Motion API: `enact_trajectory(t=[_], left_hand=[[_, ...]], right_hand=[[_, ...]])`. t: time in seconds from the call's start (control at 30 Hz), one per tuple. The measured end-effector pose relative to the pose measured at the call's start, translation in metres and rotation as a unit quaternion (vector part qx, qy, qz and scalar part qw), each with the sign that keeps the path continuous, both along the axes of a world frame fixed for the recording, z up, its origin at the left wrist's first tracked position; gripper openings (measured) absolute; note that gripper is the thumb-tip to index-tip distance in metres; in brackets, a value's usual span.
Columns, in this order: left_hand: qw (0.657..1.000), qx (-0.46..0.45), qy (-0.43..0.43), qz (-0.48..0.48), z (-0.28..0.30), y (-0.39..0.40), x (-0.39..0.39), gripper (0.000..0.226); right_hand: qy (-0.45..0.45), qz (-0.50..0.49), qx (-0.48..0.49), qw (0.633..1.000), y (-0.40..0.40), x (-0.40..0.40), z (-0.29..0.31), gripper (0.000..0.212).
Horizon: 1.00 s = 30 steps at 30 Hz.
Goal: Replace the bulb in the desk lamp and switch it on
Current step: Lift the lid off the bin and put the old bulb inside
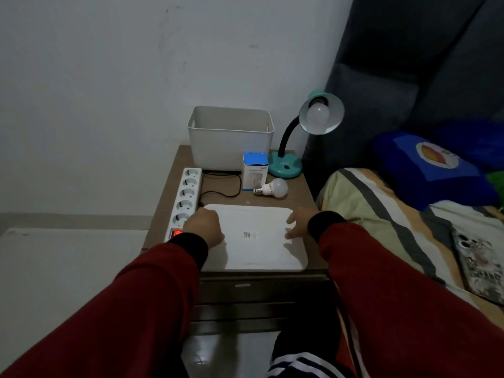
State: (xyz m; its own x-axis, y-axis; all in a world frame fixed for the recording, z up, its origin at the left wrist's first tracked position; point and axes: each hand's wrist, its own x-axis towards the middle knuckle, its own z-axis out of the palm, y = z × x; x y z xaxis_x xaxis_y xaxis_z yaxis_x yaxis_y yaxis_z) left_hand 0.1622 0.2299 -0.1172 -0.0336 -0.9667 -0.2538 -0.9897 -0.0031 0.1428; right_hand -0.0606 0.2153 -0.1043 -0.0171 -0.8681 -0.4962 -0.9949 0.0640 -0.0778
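Dim room, small brown wooden table (pixel 297 192) beside a bed; noted left to right.

White multi-socket power strip (pixel 188 197) along the table's left edge, its red switch glowing at the near end; left hand (pixel 204 227) just beside that switch, knuckles up, fingers curled into a loose fist on the left rim of a flat white rectangular tray (pixel 256 238); it appears to grasp nothing.

Behind the tray: empty grey plastic tub (pixel 230 137) at the back; blue-and-white bulb carton (pixel 255 170) upright in front of it; loose white screw-base bulb (pixel 271 188) lying on its side just right of the carton, long axis left-right, metal base pointing left, globe right.

Right hand (pixel 297 223) at the tray's right rim, fingers spread and released, empty; the loose bulb lies straight ahead and slightly left, so this hand is the nearer one.

Teal gooseneck desk lamp (pixel 286 165) at the back right corner; its shade tilts toward the camera with an unlit white bulb (pixel 317 113) seated in the socket.

Judgement: which bulb is spent cannot be told.
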Motion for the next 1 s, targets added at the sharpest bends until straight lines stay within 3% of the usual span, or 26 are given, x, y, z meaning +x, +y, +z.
enact_trajectory(t=[0.2, 0.33, 0.4, 0.47, 0.57, 0.77, 1.0], left_hand=[[0.998, -0.022, -0.059, -0.008, 0.024, -0.064, 0.008, 0.043], [0.997, -0.019, -0.067, -0.013, 0.032, -0.105, 0.015, 0.048], [0.998, -0.019, -0.061, -0.008, 0.034, -0.122, 0.018, 0.046], [0.998, -0.01, -0.054, 0.001, 0.031, -0.137, 0.021, 0.042], [0.999, 0.007, -0.051, 0.012, 0.021, -0.157, 0.027, 0.042], [0.999, 0.002, -0.051, 0.007, 0.013, -0.169, 0.024, 0.047], [0.999, -0.028, -0.016, 0.0, 0.039, -0.162, 0.02, 0.041]], right_hand=[[0.014, 0.025, -0.068, 0.997, -0.059, 0.003, 0.019, 0.049], [-0.081, 0.002, -0.173, 0.982, -0.094, 0.001, 0.011, 0.048], [-0.153, -0.025, -0.192, 0.969, -0.106, -0.001, 0.0, 0.064], [-0.199, -0.055, -0.186, 0.961, -0.113, -0.004, -0.014, 0.081], [-0.239, -0.091, -0.16, 0.953, -0.124, -0.008, -0.036, 0.089], [-0.317, -0.128, -0.147, 0.928, -0.133, -0.016, -0.051, 0.074], [-0.36, -0.107, -0.142, 0.916, -0.115, -0.021, -0.002, 0.063]])
